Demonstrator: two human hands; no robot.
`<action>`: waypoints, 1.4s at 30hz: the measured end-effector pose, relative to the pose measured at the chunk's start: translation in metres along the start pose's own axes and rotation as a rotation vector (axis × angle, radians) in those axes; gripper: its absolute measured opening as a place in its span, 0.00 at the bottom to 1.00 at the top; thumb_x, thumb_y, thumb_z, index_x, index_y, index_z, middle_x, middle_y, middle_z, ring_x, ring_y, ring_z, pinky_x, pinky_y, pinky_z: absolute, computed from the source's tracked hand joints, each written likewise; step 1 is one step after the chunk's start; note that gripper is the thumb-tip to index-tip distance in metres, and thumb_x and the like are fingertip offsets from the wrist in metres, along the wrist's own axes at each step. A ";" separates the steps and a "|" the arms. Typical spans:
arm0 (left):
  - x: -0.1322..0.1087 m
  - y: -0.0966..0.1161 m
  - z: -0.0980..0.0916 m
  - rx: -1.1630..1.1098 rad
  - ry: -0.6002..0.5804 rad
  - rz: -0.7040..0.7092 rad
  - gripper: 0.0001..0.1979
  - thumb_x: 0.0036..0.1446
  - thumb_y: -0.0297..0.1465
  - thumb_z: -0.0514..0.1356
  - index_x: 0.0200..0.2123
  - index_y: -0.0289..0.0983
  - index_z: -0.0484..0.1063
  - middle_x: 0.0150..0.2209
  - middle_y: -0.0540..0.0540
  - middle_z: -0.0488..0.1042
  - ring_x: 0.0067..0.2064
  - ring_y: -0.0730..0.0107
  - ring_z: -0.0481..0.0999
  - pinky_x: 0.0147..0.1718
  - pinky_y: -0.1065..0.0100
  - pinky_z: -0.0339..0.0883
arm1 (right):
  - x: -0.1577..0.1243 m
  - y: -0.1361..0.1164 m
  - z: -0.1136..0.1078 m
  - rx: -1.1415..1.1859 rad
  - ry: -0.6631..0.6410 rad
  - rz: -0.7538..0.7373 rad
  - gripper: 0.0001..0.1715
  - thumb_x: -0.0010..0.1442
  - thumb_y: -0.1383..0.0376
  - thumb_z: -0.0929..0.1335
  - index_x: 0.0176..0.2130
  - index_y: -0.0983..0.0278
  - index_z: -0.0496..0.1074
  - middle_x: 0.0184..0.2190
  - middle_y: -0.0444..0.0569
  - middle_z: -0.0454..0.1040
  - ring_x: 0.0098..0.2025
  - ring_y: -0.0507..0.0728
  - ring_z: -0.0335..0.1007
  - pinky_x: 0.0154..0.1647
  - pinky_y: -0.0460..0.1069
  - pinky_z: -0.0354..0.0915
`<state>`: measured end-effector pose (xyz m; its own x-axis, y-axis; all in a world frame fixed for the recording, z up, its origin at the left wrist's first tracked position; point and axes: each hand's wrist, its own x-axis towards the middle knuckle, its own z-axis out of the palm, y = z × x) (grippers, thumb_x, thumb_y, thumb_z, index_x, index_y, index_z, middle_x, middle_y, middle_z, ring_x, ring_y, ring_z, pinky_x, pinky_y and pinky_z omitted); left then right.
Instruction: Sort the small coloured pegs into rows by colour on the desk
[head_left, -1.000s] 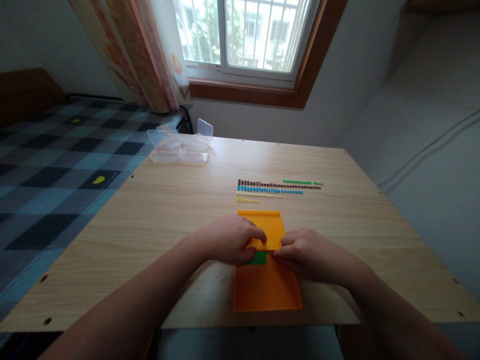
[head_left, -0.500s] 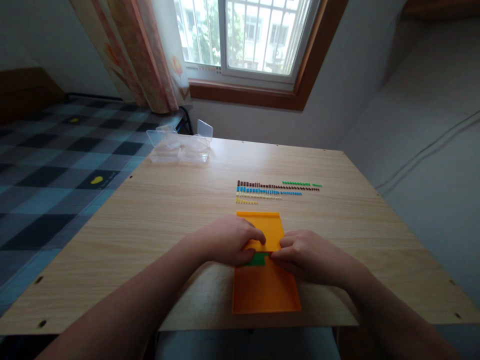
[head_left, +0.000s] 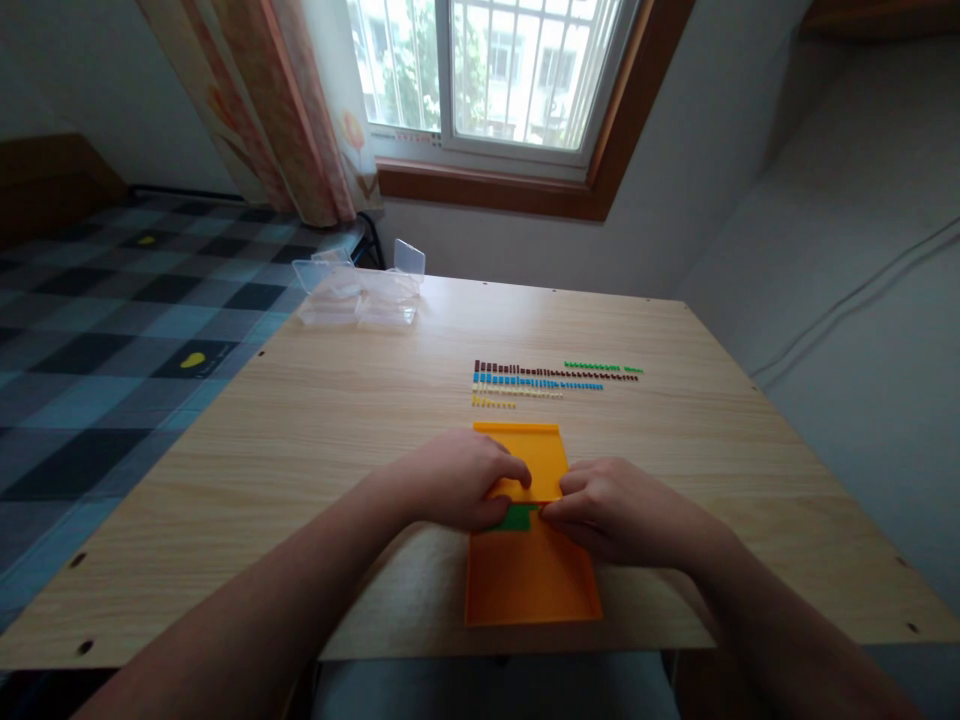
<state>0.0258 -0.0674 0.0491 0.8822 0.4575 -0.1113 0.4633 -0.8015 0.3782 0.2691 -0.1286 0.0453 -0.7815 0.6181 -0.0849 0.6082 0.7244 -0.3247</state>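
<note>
Near the table's front edge lies an orange tray [head_left: 532, 580] with two sections, a lighter one [head_left: 529, 450] at the back and a deeper-coloured one in front. A flat green piece [head_left: 516, 517] sits just in front of the ridge between them. My left hand [head_left: 465, 480] grips this ridge from the left, its index finger bent over the back section and its thumb by the green piece. From the right, my right hand [head_left: 611, 510] has its fingertips pinched together at the ridge, beside the green piece's right end. Whatever lies between those fingertips is too small to make out.
Behind the tray, small bricks stand in rows: brown [head_left: 525, 371], blue [head_left: 517, 381], cream [head_left: 525, 393], yellow [head_left: 487, 403] and green [head_left: 592, 366]. Clear plastic boxes [head_left: 360, 295] stand at the table's back left. A checked bed [head_left: 150, 300] adjoins on the left.
</note>
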 end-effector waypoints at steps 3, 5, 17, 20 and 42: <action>0.000 0.000 0.000 0.006 0.006 0.005 0.17 0.53 0.30 0.61 0.46 0.44 0.79 0.37 0.45 0.81 0.36 0.60 0.79 0.34 0.64 0.68 | 0.001 0.000 0.002 -0.013 0.006 -0.011 0.15 0.69 0.66 0.63 0.37 0.62 0.78 0.30 0.47 0.75 0.29 0.51 0.63 0.30 0.49 0.50; 0.001 0.000 0.001 0.010 0.004 0.007 0.17 0.53 0.31 0.61 0.46 0.44 0.79 0.37 0.45 0.81 0.37 0.60 0.79 0.34 0.64 0.68 | 0.002 0.000 0.002 -0.011 0.010 -0.021 0.15 0.70 0.66 0.63 0.37 0.62 0.78 0.30 0.47 0.75 0.29 0.51 0.63 0.30 0.49 0.50; 0.000 0.001 0.001 0.015 0.000 -0.003 0.17 0.54 0.31 0.60 0.47 0.44 0.79 0.38 0.45 0.81 0.37 0.60 0.79 0.34 0.65 0.67 | 0.003 0.000 0.003 0.026 0.024 -0.018 0.14 0.70 0.66 0.63 0.38 0.61 0.78 0.31 0.48 0.76 0.30 0.52 0.66 0.31 0.49 0.52; 0.001 0.000 0.001 0.014 0.012 0.002 0.17 0.53 0.30 0.61 0.46 0.44 0.79 0.37 0.46 0.81 0.36 0.60 0.79 0.34 0.65 0.67 | 0.003 -0.001 0.004 0.036 0.026 -0.013 0.14 0.70 0.66 0.63 0.38 0.62 0.78 0.31 0.48 0.77 0.30 0.51 0.67 0.31 0.49 0.53; -0.001 0.002 -0.002 0.011 0.007 0.008 0.17 0.53 0.30 0.60 0.46 0.44 0.79 0.39 0.46 0.81 0.38 0.60 0.79 0.36 0.64 0.68 | -0.004 0.017 -0.001 0.141 0.211 -0.035 0.11 0.67 0.67 0.65 0.41 0.62 0.78 0.29 0.46 0.77 0.28 0.50 0.68 0.30 0.46 0.56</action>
<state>0.0261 -0.0687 0.0514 0.8851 0.4540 -0.1022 0.4576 -0.8092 0.3684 0.2823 -0.1181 0.0412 -0.7465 0.6541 0.1223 0.5443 0.7059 -0.4532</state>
